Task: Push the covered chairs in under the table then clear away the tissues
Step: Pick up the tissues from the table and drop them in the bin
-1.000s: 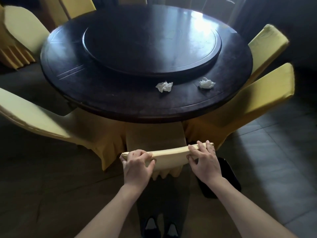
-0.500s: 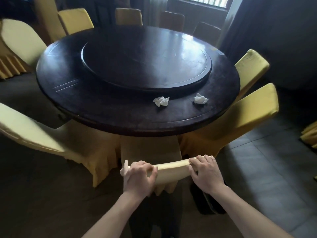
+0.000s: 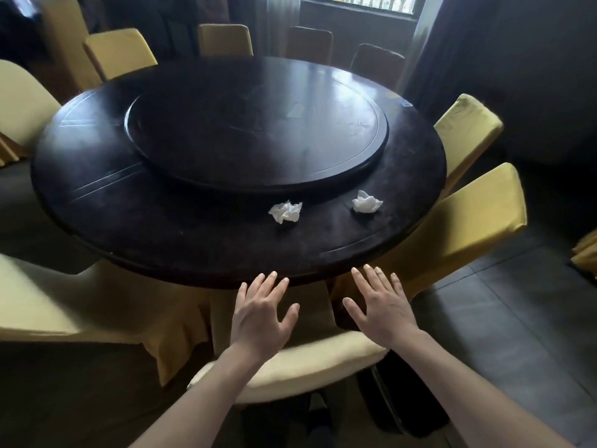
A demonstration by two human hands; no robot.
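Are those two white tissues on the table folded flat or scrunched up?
Scrunched up. The left tissue and the right tissue are both crumpled wads with creased, uneven edges, lying apart on the dark table.

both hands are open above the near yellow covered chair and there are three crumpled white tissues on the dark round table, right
Not quite. The head view shows two crumpled white tissues, one to the left and one to the right, on the dark round wooden table, not three. The rest holds: the left hand and right hand are open above the near yellow fabric-covered chair.
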